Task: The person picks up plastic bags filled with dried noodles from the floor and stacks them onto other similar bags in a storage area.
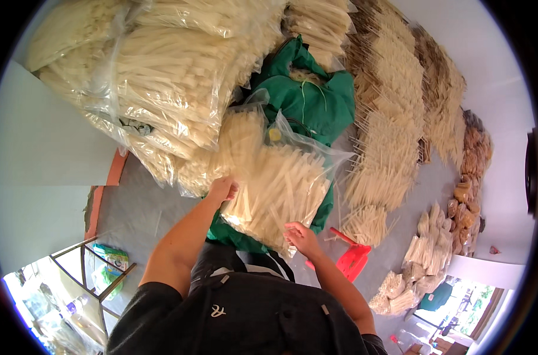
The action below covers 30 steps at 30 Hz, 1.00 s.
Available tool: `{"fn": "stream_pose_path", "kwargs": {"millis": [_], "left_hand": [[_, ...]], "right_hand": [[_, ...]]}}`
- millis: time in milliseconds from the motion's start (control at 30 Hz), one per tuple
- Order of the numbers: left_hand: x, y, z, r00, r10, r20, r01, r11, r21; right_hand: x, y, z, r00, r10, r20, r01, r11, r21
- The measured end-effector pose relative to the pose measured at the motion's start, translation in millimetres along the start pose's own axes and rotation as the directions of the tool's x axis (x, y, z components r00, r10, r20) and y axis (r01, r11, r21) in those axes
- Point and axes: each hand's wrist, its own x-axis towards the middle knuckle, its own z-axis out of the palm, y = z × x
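In front of me a clear plastic bag [280, 189] full of pale, flat, dried strips lies tilted over a green cloth sack [334, 112]. My left hand [223, 189] is closed, its fingers curled on the bag's left edge. At the near right corner my right hand [301, 238] has its fingers bent around the plastic. The strips look like dried noodles, though their exact kind is unclear. Beyond the bag, the green sack gapes at its top, with a pale string hanging there. A second filled clear bag [240, 136] leans against the first on its far left.
Large clear bags of strips [168, 77] are piled at the far left. Stacks of loose strips [387, 136] run along the right. A red plastic stool [355, 259] stands right of my arm. Smaller filled bags [429, 248] line the right wall. A metal frame [97, 272] is at left.
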Motion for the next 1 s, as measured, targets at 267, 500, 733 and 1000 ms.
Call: {"fn": "stream_pose_path", "kwargs": {"millis": [267, 500, 733, 1000], "left_hand": [[-68, 19, -30, 0.962, 0.180, 0.204, -0.204, 0.973, 0.107], [-154, 26, -27, 0.892, 0.122, 0.435, -0.262, 0.924, 0.279], [-241, 85, -17, 0.562, 0.133, 0.816, -0.345, 0.935, 0.086], [-277, 107, -13, 0.560, 0.137, 0.817, -0.316, 0.947, 0.058]], "right_hand": [[43, -72, 19, 0.994, 0.022, 0.105, -0.044, 0.975, 0.218], [114, -106, 34, 0.991, 0.131, -0.003, -0.127, 0.965, 0.231], [149, -134, 51, 0.943, 0.328, -0.063, -0.319, 0.940, 0.119], [173, -100, 61, 0.973, 0.123, -0.194, -0.094, 0.984, 0.152]]}}
